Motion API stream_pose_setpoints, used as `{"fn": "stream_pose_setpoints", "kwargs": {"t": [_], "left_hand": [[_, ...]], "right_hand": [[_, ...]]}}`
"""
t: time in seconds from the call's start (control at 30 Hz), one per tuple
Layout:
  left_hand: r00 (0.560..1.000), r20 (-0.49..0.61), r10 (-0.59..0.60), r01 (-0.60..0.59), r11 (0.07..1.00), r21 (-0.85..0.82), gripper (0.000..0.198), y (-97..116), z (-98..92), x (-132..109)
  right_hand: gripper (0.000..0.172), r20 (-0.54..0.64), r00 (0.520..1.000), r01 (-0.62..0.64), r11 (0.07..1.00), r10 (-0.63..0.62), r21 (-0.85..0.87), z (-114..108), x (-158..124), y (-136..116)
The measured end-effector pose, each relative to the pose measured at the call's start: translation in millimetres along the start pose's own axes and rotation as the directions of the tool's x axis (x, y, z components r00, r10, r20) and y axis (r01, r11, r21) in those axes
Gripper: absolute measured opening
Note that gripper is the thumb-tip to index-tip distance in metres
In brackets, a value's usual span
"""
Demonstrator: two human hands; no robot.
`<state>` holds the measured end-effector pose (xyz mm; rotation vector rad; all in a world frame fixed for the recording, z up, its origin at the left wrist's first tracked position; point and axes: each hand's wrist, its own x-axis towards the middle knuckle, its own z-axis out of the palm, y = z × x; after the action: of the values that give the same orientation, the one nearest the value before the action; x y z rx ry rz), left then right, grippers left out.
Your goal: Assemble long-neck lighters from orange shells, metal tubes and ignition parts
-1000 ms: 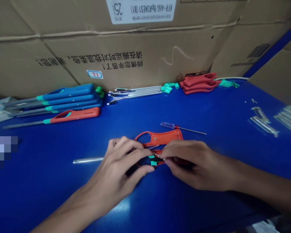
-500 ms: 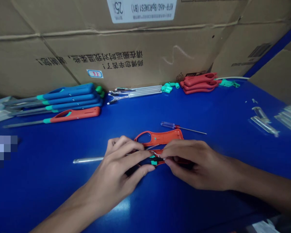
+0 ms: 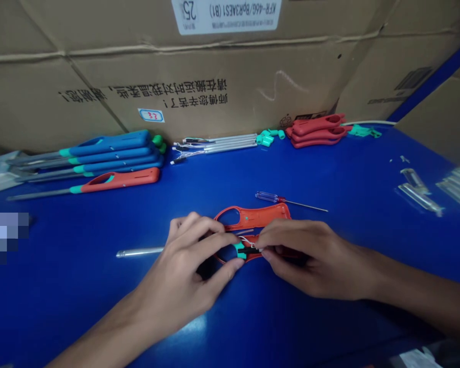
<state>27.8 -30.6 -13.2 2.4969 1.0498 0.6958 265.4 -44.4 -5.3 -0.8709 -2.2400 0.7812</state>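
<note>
An orange-red half shell lies on the blue table, partly under both hands. My left hand (image 3: pixel 193 266) is curled over its loop end, thumb and index finger gripping a green piece (image 3: pixel 240 249). A silver tube (image 3: pixel 138 252) extends left from beneath that hand. My right hand (image 3: pixel 306 255) pinches the end of a black part (image 3: pixel 247 250) beside the green piece, at thin white wires (image 3: pixel 247 239). Just behind the hands rests another orange-red half shell (image 3: pixel 258 217), its inside facing up. What lies under the palms is hidden.
Behind the shells is a screwdriver (image 3: pixel 270 197). Blue lighters (image 3: pixel 115 144) and a red lighter (image 3: pixel 126 179) lie at back left, silver tubes (image 3: pixel 232 144) at back centre, red shells (image 3: pixel 318 133) further right. Clear parts (image 3: pixel 419 197) lie at right. A cardboard box (image 3: pixel 253 66) stands behind.
My left thumb and index finger have shifted slightly at the green piece, which has turned and sits a little further left. My right hand keeps its pinch almost unmoved.
</note>
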Motion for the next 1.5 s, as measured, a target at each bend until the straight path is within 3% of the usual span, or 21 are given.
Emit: {"fn": "stream_pose_setpoints", "kwargs": {"t": [0.6,0.8,1.2,1.5], "left_hand": [[0.998,-0.052,0.034,-0.035,0.999,-0.015,0.016,0.6,1.4,2.2],[0.999,-0.029,0.037,-0.038,0.999,-0.022,0.02,0.2,0.0,1.5],[0.992,0.118,0.052,-0.058,0.997,0.052,0.02,-0.9,-3.8,1.6],[0.995,0.074,0.071,-0.071,0.997,0.007,0.022,0.2,-3.5,2.2]], "right_hand": [[0.016,0.063,0.998,-0.011,1.0,0.01,0.023,-0.5,-1.4,1.7],[0.02,0.077,0.997,-0.026,1.0,0.026,-0.004,-1.8,-1.4,-0.2],[0.02,0.057,0.998,-0.035,0.999,0.036,-0.008,-0.4,-1.0,-0.3],[0.022,0.034,0.999,-0.014,1.0,0.014,0.001,-1.5,0.3,-1.3]]}}
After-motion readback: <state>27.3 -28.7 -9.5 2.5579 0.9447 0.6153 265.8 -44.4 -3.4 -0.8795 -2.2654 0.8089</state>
